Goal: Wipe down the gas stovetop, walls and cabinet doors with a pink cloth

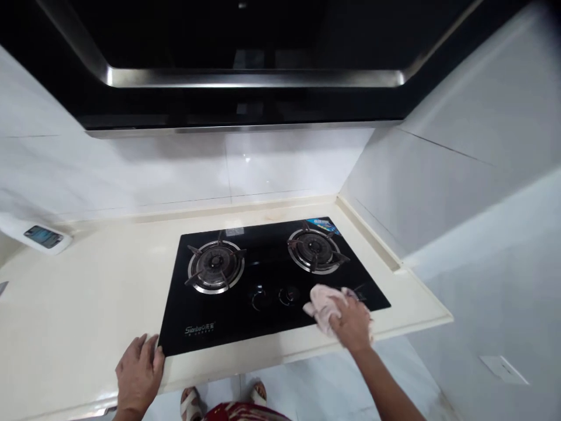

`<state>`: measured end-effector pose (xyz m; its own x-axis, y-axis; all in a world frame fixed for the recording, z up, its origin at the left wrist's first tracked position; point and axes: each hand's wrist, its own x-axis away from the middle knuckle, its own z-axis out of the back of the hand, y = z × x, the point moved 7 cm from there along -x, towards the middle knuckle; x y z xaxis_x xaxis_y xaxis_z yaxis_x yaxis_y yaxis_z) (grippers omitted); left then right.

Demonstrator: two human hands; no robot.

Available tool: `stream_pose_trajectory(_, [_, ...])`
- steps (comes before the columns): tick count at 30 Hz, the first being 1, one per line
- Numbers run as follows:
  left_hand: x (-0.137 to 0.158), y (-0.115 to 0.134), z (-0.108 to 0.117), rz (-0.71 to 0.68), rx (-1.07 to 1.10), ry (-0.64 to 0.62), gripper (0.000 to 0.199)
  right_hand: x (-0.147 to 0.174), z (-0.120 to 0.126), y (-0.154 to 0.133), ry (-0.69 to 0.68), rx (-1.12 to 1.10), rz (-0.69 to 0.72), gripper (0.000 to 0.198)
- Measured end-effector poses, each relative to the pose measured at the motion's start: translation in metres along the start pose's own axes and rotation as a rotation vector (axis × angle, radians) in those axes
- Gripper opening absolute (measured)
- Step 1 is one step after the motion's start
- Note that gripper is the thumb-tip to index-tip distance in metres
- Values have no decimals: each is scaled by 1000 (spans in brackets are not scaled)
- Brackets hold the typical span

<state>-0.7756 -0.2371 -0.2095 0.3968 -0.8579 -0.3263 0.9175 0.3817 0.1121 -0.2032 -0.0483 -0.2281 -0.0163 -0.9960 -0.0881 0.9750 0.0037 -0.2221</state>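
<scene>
Pale pink cloth (pixel 323 304) clamped in right hand (pixel 353 324), held over front edge of black gas hob (pixel 267 275), right of the knobs (pixel 289 295). Left hand (pixel 139 371) laid on cream counter (pixel 109 280) at hob's front left corner, fingers slightly parted. White bottle (pixel 46 237) seen far left; range hood (pixel 245 108) mounted above.

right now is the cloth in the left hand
No, the right hand holds the cloth, while the left hand rests on the counter.
</scene>
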Motion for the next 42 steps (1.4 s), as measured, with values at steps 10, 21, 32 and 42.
stream_pose_trajectory(10, [2,106,14,-440,124,35,37,-56,25,95,79,-107,-522,51])
stream_pose_trajectory(21, [-5,162,-23,-602,67,-48,40,89,-27,-141,-263,-163,166,57])
stream_pose_trajectory(32, [-7,165,-20,-622,47,-14,45,32,6,87,1,-97,-368,50])
stream_pose_trajectory(42, [-4,165,-23,-603,24,-44,44,18,23,174,191,-106,-881,57])
